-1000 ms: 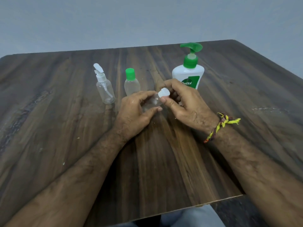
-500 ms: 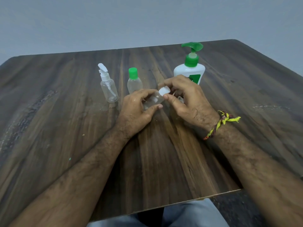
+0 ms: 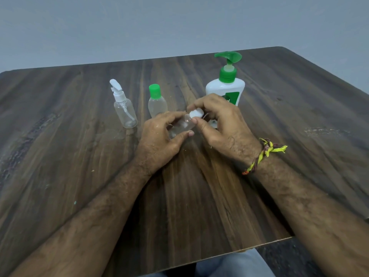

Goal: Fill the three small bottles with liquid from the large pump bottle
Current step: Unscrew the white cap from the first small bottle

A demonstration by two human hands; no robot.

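Closest to the camera there's a bit of light trouser leg (image 3: 229,264) under the near edge of the wooden table (image 3: 199,206), then both forearms coming in, with a yellow and brown thread band (image 3: 261,154) on the right wrist. Where they meet, the left hand (image 3: 159,140) is wrapped around a small clear bottle (image 3: 180,126), tipped over toward the right, and the right hand (image 3: 221,124) is pinching its white cap (image 3: 196,113) between thumb and fingers. Looks like a twist at the cap, but I honestly can't tell if it's coming off or going on, or whether there's any liquid in there. Just past the hands, to the left, the green-capped bottle (image 3: 157,100) and the spray bottle (image 3: 123,107) stand upright, caps on, and both look empty to me. The large pump bottle (image 3: 226,84) stands right behind the right hand, untouched. So I'd say it's early days: at best one bottle dealt with, two still to fill.
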